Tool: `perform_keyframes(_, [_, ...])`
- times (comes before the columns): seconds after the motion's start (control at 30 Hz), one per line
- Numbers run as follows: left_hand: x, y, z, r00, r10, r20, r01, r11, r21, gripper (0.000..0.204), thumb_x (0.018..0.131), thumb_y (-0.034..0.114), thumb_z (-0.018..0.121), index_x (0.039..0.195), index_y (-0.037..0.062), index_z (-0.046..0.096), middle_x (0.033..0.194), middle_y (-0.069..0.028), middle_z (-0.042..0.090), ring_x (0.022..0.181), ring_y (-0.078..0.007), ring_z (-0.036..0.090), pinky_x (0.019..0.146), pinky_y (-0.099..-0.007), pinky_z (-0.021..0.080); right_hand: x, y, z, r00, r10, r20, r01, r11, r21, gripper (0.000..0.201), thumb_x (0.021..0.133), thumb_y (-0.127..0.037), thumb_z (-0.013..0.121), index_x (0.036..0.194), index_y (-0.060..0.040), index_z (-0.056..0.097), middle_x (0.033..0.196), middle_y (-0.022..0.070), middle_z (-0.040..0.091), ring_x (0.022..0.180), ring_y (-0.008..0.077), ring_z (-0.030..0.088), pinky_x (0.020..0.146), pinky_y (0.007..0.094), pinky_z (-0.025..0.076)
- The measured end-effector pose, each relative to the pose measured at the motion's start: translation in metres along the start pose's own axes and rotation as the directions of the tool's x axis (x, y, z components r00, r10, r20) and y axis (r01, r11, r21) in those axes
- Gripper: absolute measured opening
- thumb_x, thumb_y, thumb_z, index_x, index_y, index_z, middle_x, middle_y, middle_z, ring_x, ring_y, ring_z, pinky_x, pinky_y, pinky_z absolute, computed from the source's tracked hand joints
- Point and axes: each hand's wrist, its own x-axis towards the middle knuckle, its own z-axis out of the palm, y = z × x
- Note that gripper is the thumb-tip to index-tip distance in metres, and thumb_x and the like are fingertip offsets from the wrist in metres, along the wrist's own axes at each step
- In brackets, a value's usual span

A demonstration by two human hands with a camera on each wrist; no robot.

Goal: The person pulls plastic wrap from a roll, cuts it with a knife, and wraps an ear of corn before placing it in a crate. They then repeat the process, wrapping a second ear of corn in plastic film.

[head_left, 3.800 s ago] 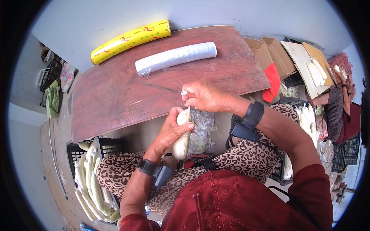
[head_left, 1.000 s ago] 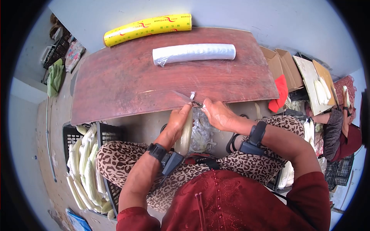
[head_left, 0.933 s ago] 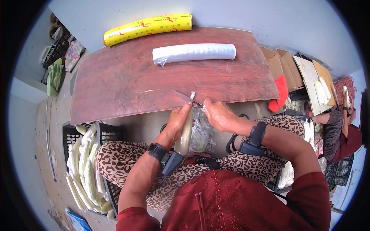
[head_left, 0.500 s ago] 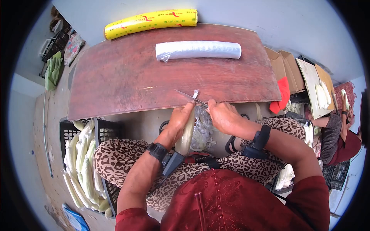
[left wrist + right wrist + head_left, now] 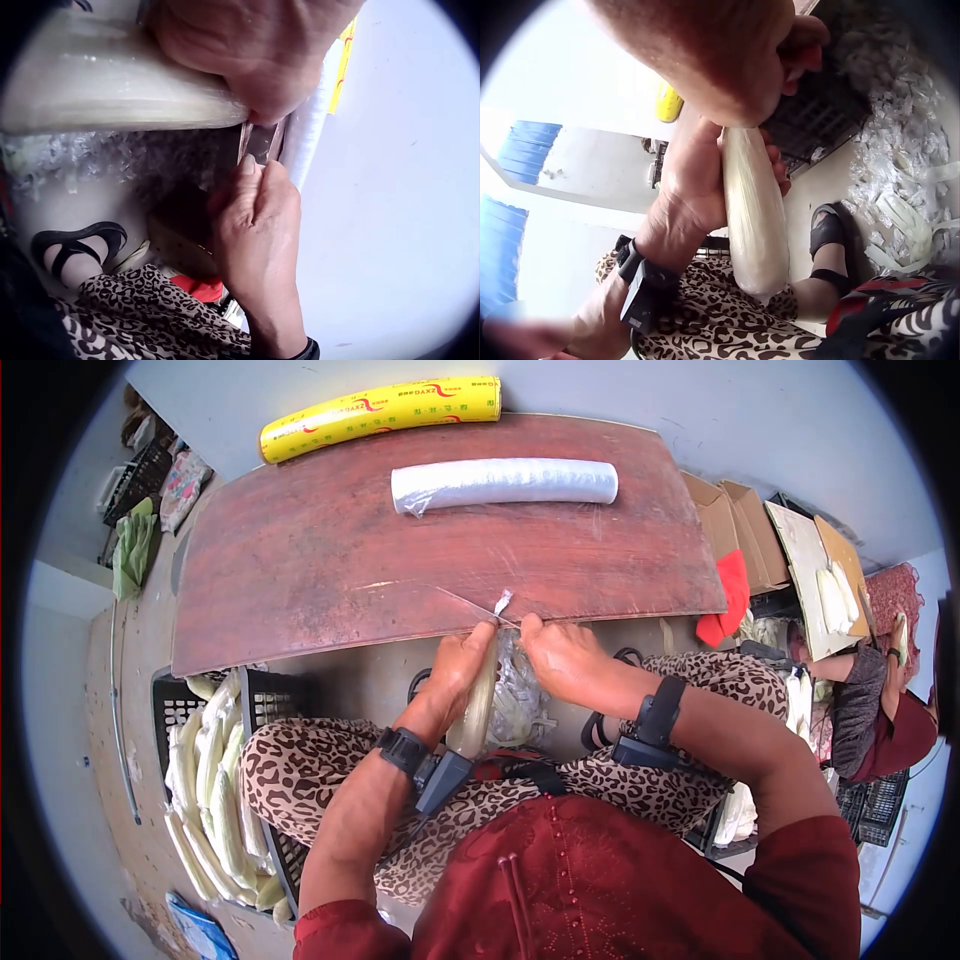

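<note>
My left hand [image 5: 464, 665] grips an ear of corn in pale husk [image 5: 476, 710], covered in clear film, near its upper end. In the right wrist view the ear [image 5: 756, 217] hangs thick end down, with the left palm [image 5: 694, 176] beside it. My right hand [image 5: 562, 656] holds a thin knife [image 5: 465, 601], whose blade crosses the ear's top at the left fingertips. A whitish twisted tip [image 5: 503, 601] sticks up past the blade. Seen from the left wrist, the right hand [image 5: 259, 217] is close below the left hand [image 5: 247, 52]; its grip on the handle is mostly hidden.
A brown table [image 5: 300, 570] bears a clear film roll [image 5: 505, 484] and a yellow film roll [image 5: 380, 418]. Crumpled film [image 5: 520, 705] lies below the hands. A black crate [image 5: 275, 705] of pale ears stands left. Another person [image 5: 885, 705] sits at right.
Since the oldest frame, the right hand has come lower, right of the ear's top, and the blade now shows across it. Over the last second both hands stay close together there, shifting only slightly.
</note>
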Motion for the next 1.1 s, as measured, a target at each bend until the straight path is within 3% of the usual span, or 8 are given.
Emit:
perform_keyframes(0.27, [-0.003, 0.003, 0.0, 1.0, 0.011, 0.02, -0.011, 1.0, 0.008, 0.046, 0.088, 0.037, 0.057, 0.087, -0.0089, 0.064, 0.073, -0.0121, 0.063, 0.059, -0.0172, 0.057, 0.052, -0.0331, 0.045, 0.0, 0.0, 0.0, 0.997, 0.041, 0.059, -0.04, 0.999, -0.009, 0.011, 0.086, -0.005, 0.051, 0.091, 0.0035, 0.046, 0.071, 0.0284, 0.062, 0.071, 0.0447, 0.064, 0.063, 0.0501, 0.051])
perform_keyframes(0.4, [-0.007, 0.007, 0.0, 0.999, 0.012, 0.034, -0.013, 1.0, 0.024, 0.046, 0.088, 0.039, 0.056, 0.087, -0.0065, 0.063, 0.071, -0.0118, 0.062, 0.058, -0.0188, 0.056, 0.05, -0.0333, 0.044, 0.01, -0.004, 0.002, 1.0, 0.015, 0.006, -0.015, 1.0, 0.001, 0.011, 0.083, -0.001, 0.05, 0.092, 0.0033, 0.045, 0.071, 0.0285, 0.062, 0.072, 0.0443, 0.064, 0.063, 0.0497, 0.052])
perform_keyframes(0.6, [-0.009, 0.006, -0.001, 1.0, 0.024, -0.003, -0.023, 0.997, 0.076, 0.046, 0.09, 0.035, 0.055, 0.084, -0.0098, 0.064, 0.071, -0.0091, 0.061, 0.058, -0.0146, 0.054, 0.052, -0.0311, 0.042, -0.013, 0.006, 0.002, 0.996, 0.064, 0.064, -0.066, 0.997, 0.033, 0.017, 0.091, -0.011, 0.052, 0.091, 0.0049, 0.045, 0.071, 0.0291, 0.061, 0.071, 0.0466, 0.063, 0.064, 0.0524, 0.05])
perform_keyframes(0.7, [-0.008, 0.007, 0.002, 1.0, 0.021, 0.004, -0.022, 0.998, 0.053, 0.048, 0.09, 0.036, 0.055, 0.084, -0.0104, 0.064, 0.071, -0.0087, 0.061, 0.059, -0.0142, 0.053, 0.053, -0.0307, 0.042, -0.028, 0.009, -0.012, 0.978, 0.124, 0.165, -0.128, 0.992, 0.017, 0.018, 0.078, 0.001, 0.056, 0.092, 0.0064, 0.047, 0.081, 0.0297, 0.064, 0.079, 0.0437, 0.066, 0.068, 0.0487, 0.053])
perform_keyframes(0.9, [-0.003, 0.002, -0.003, 0.997, 0.066, 0.041, -0.07, 0.994, 0.089, 0.05, 0.09, 0.038, 0.055, 0.09, -0.0113, 0.064, 0.075, -0.0098, 0.062, 0.063, -0.0141, 0.054, 0.057, -0.0311, 0.043, -0.025, 0.015, -0.014, 0.981, 0.123, 0.148, -0.132, 0.99, 0.05, 0.017, 0.086, -0.009, 0.055, 0.093, 0.004, 0.047, 0.079, 0.0294, 0.064, 0.076, 0.0442, 0.065, 0.067, 0.0508, 0.051])
perform_keyframes(1.0, [-0.005, 0.001, -0.006, 0.994, 0.095, 0.044, -0.1, 0.987, 0.122, 0.051, 0.091, 0.038, 0.054, 0.095, -0.0112, 0.064, 0.08, -0.0108, 0.064, 0.068, -0.0141, 0.055, 0.06, -0.0315, 0.044, -0.015, 0.019, -0.017, 0.999, 0.046, 0.025, -0.047, 0.998, 0.043, 0.019, 0.088, -0.015, 0.055, 0.093, 0.0026, 0.048, 0.08, 0.0256, 0.063, 0.073, 0.0438, 0.063, 0.064, 0.0517, 0.049])
perform_keyframes(1.1, [-0.012, 0.006, -0.005, 0.998, 0.045, 0.051, -0.053, 0.985, 0.165, 0.05, 0.091, 0.038, 0.054, 0.098, -0.01, 0.064, 0.082, -0.0107, 0.064, 0.071, -0.014, 0.056, 0.062, -0.0314, 0.045, -0.005, 0.029, -0.019, 0.962, -0.05, -0.267, 0.068, 0.996, 0.056, 0.018, 0.091, -0.017, 0.056, 0.095, -0.0021, 0.048, 0.085, 0.0221, 0.058, 0.076, 0.0454, 0.059, 0.065, 0.052, 0.046])
